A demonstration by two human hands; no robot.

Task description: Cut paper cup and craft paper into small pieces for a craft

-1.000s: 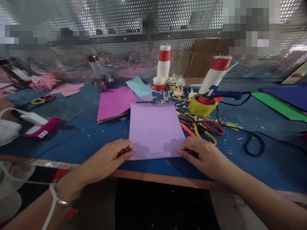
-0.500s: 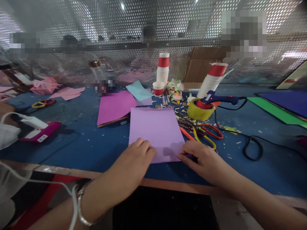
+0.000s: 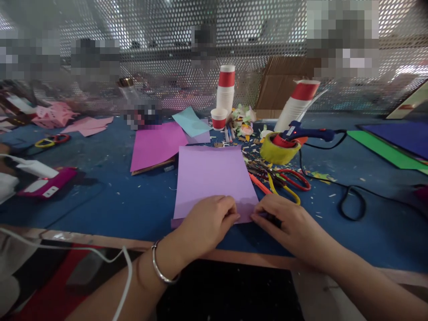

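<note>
A sheet of light purple paper (image 3: 210, 174) lies in front of me on the blue table, with a narrow, darker folded strip showing at its near left corner. My left hand (image 3: 212, 220), a silver bangle on its wrist, is closed at the paper's near edge, thumb and fingers pinched together. Close beside it, my right hand (image 3: 287, 220) pinches the near right corner. The fingers hide much of the near edge. Just beyond my right hand lie scissors with yellow and red handles (image 3: 290, 178) and an orange strip (image 3: 259, 183).
A blue glue gun (image 3: 309, 133) rests on a yellow tape roll (image 3: 279, 151), its black cord running right. Stacked paper cups (image 3: 226, 91) stand at the back. Magenta paper (image 3: 158, 145) lies left, near a purple power strip (image 3: 50, 183). Green paper (image 3: 388, 151) is at right.
My left hand has slid right along the near edge towards my right hand, uncovering the folded strip at the left corner. My right hand stays at its corner. The view has shifted slightly.
</note>
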